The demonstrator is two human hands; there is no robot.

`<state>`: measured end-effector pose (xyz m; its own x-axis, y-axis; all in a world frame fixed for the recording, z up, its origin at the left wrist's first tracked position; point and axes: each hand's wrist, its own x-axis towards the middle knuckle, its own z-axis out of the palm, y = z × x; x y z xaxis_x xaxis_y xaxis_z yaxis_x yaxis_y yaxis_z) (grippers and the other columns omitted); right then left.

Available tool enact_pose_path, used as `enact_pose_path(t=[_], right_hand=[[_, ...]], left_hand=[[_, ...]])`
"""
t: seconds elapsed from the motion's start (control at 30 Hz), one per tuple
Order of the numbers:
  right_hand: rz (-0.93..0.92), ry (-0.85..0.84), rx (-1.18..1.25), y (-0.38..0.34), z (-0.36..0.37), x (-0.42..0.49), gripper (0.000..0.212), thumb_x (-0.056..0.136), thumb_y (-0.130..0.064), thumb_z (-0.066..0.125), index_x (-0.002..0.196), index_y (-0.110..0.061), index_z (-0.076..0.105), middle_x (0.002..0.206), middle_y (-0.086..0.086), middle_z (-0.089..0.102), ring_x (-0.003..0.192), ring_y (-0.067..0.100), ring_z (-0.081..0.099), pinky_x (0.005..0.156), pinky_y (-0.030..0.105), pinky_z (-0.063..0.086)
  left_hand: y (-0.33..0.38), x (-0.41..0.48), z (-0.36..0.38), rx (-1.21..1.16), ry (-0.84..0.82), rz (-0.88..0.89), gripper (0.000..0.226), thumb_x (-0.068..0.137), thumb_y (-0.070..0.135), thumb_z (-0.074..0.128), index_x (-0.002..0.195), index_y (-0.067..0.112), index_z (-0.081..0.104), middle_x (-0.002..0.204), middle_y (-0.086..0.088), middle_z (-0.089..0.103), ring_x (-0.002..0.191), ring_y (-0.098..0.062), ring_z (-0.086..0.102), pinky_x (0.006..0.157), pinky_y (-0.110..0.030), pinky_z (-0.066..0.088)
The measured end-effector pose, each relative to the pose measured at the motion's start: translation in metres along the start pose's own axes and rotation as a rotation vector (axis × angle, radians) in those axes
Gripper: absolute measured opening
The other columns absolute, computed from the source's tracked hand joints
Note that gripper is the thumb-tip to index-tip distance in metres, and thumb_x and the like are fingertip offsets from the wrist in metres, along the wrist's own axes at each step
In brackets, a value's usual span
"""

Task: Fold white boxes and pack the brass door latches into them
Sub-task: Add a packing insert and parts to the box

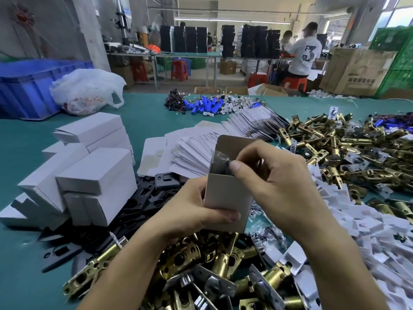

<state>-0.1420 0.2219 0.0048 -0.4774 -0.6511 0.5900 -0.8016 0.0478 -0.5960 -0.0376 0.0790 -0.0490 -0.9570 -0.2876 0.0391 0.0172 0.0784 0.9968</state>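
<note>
My left hand [190, 211] grips an upright white box [225, 195] by its lower part, thumb across the front. The box's top is open with its flap standing up. My right hand [274, 182] pinches a dark part in a small clear bag [220, 163] at the box's mouth. Brass door latches [201, 265] lie heaped below my hands, with a second heap of brass latches [335, 148] at the right. Flat unfolded box blanks [196, 151] fan out behind the box. Folded white boxes [93, 173] are stacked at the left.
Black strike plates [143, 202] lie under the stacked boxes. White paper inserts [368, 238] cover the right. Blue cylinders and small parts [207, 106] sit further back, a white plastic bag [87, 90] and blue crate [29, 86] at the left. People work at far tables.
</note>
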Motion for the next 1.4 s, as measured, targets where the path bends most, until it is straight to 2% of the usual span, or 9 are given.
enact_pose_path(t=[0.1, 0.27, 0.53, 0.67, 0.8, 0.87, 0.97, 1.2, 1.4], right_hand=[[-0.024, -0.017, 0.019, -0.002, -0.002, -0.001, 0.014, 0.090, -0.019, 0.071, 0.101, -0.028, 0.071, 0.077, -0.016, 0.064, 0.069, -0.006, 0.057, 0.062, 0.006, 0.038], [0.079, -0.141, -0.105, -0.004, -0.005, -0.002, 0.030, 0.083, -0.060, 0.054, 0.088, -0.039, 0.075, 0.088, -0.017, 0.059, 0.086, 0.000, 0.056, 0.069, 0.024, 0.044], [0.102, -0.285, -0.367, -0.011, -0.004, -0.002, 0.044, 0.078, -0.070, 0.043, 0.095, -0.040, 0.070, 0.091, -0.017, 0.040, 0.094, 0.008, 0.039, 0.074, 0.030, 0.033], [0.085, -0.239, -0.245, -0.006, -0.002, 0.000, 0.030, 0.087, -0.055, 0.049, 0.097, -0.036, 0.068, 0.097, -0.019, 0.036, 0.101, 0.007, 0.036, 0.083, 0.027, 0.032], [0.022, -0.034, -0.067, 0.006, -0.002, 0.000, 0.037, 0.100, -0.019, 0.054, 0.129, -0.040, 0.061, 0.131, -0.016, 0.034, 0.118, 0.006, 0.042, 0.099, 0.020, 0.040], [0.031, 0.055, 0.078, 0.010, -0.001, 0.001, 0.048, 0.097, -0.011, 0.058, 0.132, -0.043, 0.056, 0.136, -0.012, 0.042, 0.116, 0.001, 0.051, 0.092, 0.017, 0.047], [0.089, 0.089, 0.172, 0.016, 0.001, 0.002, 0.051, 0.092, -0.010, 0.066, 0.136, -0.033, 0.053, 0.127, -0.012, 0.057, 0.110, 0.005, 0.059, 0.089, 0.029, 0.054], [0.253, 0.056, 0.419, 0.027, 0.007, 0.000, 0.048, 0.085, -0.017, 0.075, 0.129, -0.026, 0.059, 0.124, -0.006, 0.062, 0.102, 0.010, 0.068, 0.077, 0.030, 0.060], [0.284, 0.007, 0.637, 0.030, 0.001, -0.001, 0.033, 0.072, -0.024, 0.075, 0.104, -0.020, 0.069, 0.090, 0.005, 0.076, 0.073, 0.011, 0.073, 0.051, 0.017, 0.051]], left_hand=[[-0.001, 0.000, 0.000, -0.012, -0.013, 0.008, 0.038, 0.073, 0.005, 0.083, 0.109, 0.009, 0.070, 0.103, -0.018, 0.074, 0.100, -0.034, 0.071, 0.084, -0.045, 0.062], [-0.003, 0.002, -0.002, 0.011, 0.029, 0.046, 0.036, 0.072, 0.010, 0.083, 0.106, 0.011, 0.070, 0.092, -0.011, 0.073, 0.088, -0.021, 0.070, 0.075, -0.033, 0.059], [-0.005, 0.002, 0.001, 0.010, 0.014, 0.141, 0.036, 0.081, -0.002, 0.076, 0.115, 0.008, 0.067, 0.096, -0.008, 0.074, 0.088, -0.017, 0.071, 0.072, -0.029, 0.058], [-0.002, 0.003, 0.008, -0.035, 0.040, 0.222, 0.056, 0.086, 0.010, 0.073, 0.135, 0.021, 0.049, 0.111, 0.004, 0.073, 0.099, -0.012, 0.071, 0.074, -0.027, 0.059], [0.001, 0.002, 0.012, -0.170, -0.015, 0.290, 0.086, 0.093, 0.020, 0.065, 0.153, 0.048, 0.010, 0.129, 0.009, 0.064, 0.110, -0.022, 0.070, 0.073, -0.046, 0.063], [0.004, -0.001, 0.012, -0.185, -0.022, 0.317, 0.089, 0.094, 0.021, 0.064, 0.146, 0.068, 0.008, 0.138, 0.008, 0.059, 0.111, -0.033, 0.070, 0.068, -0.051, 0.063], [0.007, -0.004, 0.011, -0.164, 0.017, 0.306, 0.089, 0.094, 0.019, 0.064, 0.132, 0.083, 0.015, 0.141, -0.004, 0.058, 0.102, -0.040, 0.072, 0.065, -0.053, 0.062], [0.001, -0.001, 0.007, -0.085, 0.066, 0.321, 0.089, 0.090, 0.022, 0.071, 0.128, 0.083, 0.020, 0.136, 0.006, 0.062, 0.106, -0.032, 0.072, 0.064, -0.043, 0.063], [-0.001, 0.002, 0.005, -0.056, 0.061, 0.287, 0.073, 0.089, 0.016, 0.070, 0.129, 0.067, 0.036, 0.128, 0.002, 0.065, 0.099, -0.037, 0.073, 0.058, -0.041, 0.062]])
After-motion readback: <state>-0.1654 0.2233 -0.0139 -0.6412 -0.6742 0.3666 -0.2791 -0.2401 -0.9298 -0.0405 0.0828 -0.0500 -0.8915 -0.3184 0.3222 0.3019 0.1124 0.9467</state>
